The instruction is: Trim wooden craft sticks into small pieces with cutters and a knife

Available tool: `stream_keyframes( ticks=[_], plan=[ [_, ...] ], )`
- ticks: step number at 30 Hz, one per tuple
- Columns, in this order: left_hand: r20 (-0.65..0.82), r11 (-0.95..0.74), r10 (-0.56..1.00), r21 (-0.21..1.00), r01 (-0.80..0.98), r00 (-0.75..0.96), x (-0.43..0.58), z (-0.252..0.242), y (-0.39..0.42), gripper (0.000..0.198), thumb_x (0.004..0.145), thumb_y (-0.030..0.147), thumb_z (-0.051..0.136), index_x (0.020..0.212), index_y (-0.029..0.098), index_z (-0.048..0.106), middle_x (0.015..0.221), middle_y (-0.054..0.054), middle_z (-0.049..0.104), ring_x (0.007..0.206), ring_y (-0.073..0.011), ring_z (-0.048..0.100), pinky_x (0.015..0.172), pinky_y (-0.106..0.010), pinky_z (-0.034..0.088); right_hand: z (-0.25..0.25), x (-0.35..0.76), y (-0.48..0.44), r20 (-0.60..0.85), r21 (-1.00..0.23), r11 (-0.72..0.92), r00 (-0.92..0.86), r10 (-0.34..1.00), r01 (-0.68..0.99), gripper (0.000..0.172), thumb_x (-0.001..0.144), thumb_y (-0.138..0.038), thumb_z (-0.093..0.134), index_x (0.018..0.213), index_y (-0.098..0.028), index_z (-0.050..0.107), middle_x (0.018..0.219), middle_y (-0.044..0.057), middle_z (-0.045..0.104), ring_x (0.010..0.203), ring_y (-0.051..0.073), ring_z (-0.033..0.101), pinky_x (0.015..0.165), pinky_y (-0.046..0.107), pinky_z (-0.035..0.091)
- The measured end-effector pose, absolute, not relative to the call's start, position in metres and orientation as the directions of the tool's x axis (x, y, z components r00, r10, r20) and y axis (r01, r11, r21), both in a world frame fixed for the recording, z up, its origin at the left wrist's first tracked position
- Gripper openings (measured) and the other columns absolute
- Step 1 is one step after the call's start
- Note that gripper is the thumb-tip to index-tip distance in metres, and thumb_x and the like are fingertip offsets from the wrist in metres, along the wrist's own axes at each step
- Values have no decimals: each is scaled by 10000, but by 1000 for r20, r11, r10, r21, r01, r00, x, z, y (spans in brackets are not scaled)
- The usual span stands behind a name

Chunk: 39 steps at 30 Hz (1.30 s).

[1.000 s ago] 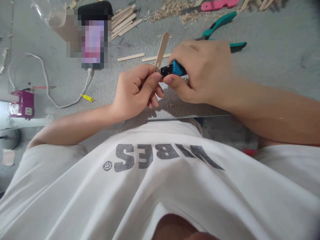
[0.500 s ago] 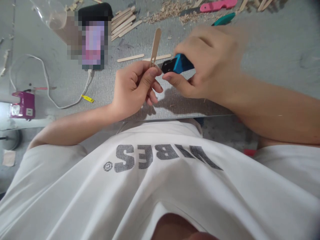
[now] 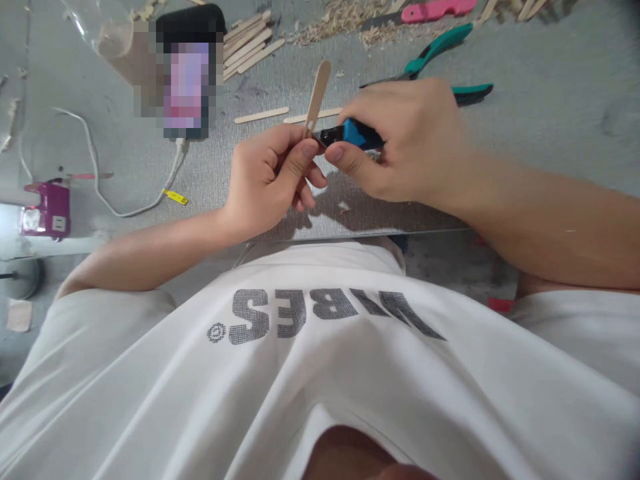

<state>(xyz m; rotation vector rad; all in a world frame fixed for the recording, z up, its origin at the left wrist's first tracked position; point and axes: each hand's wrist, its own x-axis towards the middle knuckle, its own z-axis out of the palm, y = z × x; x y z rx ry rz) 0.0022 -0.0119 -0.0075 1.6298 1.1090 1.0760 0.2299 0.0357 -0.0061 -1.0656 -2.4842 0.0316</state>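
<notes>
Between thumb and fingers, my left hand (image 3: 273,177) pinches the lower end of a wooden craft stick (image 3: 318,93), which points up and leans slightly right. A small notch or slot shows in the stick just above my fingertips. My right hand (image 3: 400,143) is wrapped round a blue and black utility knife (image 3: 357,133). The knife's tip is at the stick's lower part, by my left thumb; how deep the blade sits there is hidden. Two more craft sticks (image 3: 263,115) lie flat on the table just beyond my hands.
Green-handled pliers (image 3: 435,50) lie beyond my right hand. Further back are wood shavings (image 3: 333,20), a pink-handled knife (image 3: 437,10) and a pile of craft sticks (image 3: 253,43). At left are a phone (image 3: 187,87), its white cable (image 3: 95,173) and a purple plug (image 3: 53,210).
My right hand has come lower and a little left with the utility knife, uncovering more of the pliers. The craft stick's top has tilted to the right.
</notes>
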Motion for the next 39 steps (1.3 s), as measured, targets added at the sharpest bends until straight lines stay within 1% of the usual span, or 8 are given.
stream_keyframes(
  ticks=[7,10,15,20,25,30,35,39],
  plan=[
    [160,-212,954,958,194,254,-1,-11,-9,406,1154,516,619,933,180,676,723,-10,762,470,-102,676,451,-203,513,-16,231,44,483,-338,745,-573,662,575,658,1035,-911,468,939,-288,657,766,41,607,736,212,588,663,425,341],
    [167,-222,942,960,168,290,-3,-14,-6,443,1156,560,599,959,173,692,708,-4,744,465,-107,681,449,-202,504,-17,231,46,511,-396,762,-567,646,512,619,999,-896,599,924,-287,677,723,11,574,695,169,568,644,407,349],
    [153,-201,932,972,121,328,-5,-17,-3,484,1149,601,599,938,175,691,699,0,738,454,-112,680,442,-207,506,-21,231,52,537,-415,786,-573,619,459,580,965,-861,695,886,-286,686,696,-5,557,657,137,529,630,404,325],
    [127,-158,918,986,52,376,-8,-21,0,520,1097,693,648,962,193,697,690,11,736,451,-119,681,416,-222,512,-21,231,53,520,-422,798,-606,602,430,603,1015,-847,626,852,-267,655,706,-4,542,653,122,493,641,389,323],
    [86,-117,918,992,56,387,-9,-19,1,512,1098,676,659,928,194,688,681,18,737,445,-120,679,434,-225,535,-23,231,50,582,-361,831,-594,555,423,616,1083,-828,519,890,-257,647,725,-3,527,668,129,486,636,381,314],
    [67,-92,913,995,42,402,-9,-18,1,527,1083,697,675,916,198,678,674,20,743,435,-112,667,412,-216,511,-23,234,52,534,-379,821,-624,571,427,603,1033,-843,606,879,-261,648,721,-1,526,658,129,476,633,384,321],
    [80,-102,908,994,31,411,-8,-17,1,543,1071,717,678,889,206,653,658,24,737,423,-114,661,398,-217,501,-20,233,51,518,-380,815,-629,580,438,661,1065,-870,497,916,-248,665,728,6,526,664,129,487,642,384,320],
    [68,-115,919,988,100,388,-7,-15,-1,500,1114,655,645,900,203,651,663,24,735,432,-109,661,411,-206,503,-19,232,48,491,-414,795,-626,606,444,701,1038,-911,507,894,-244,669,727,5,536,655,127,505,654,392,333]
  ],
)
